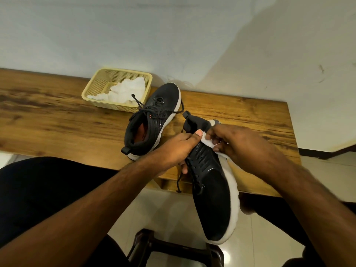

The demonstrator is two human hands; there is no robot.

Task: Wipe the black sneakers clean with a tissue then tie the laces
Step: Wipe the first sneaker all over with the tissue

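Observation:
A black sneaker with a white sole (212, 199) is held off the table, toe pointing toward me. My left hand (179, 149) grips it around the collar and lace area, thumb on top. My right hand (238, 145) pinches a white tissue (209, 142) against the sneaker's side near the heel. Loose lace ends dangle below my left hand. The second black sneaker (154, 120) lies on the wooden table (57, 116), laces untied, toe pointing away from me.
A cream plastic basket (96, 87) holding white tissues stands at the back of the table against the wall. A dark wooden stool (173, 249) sits on the tiled floor below the held sneaker. The table's right end is near my right forearm.

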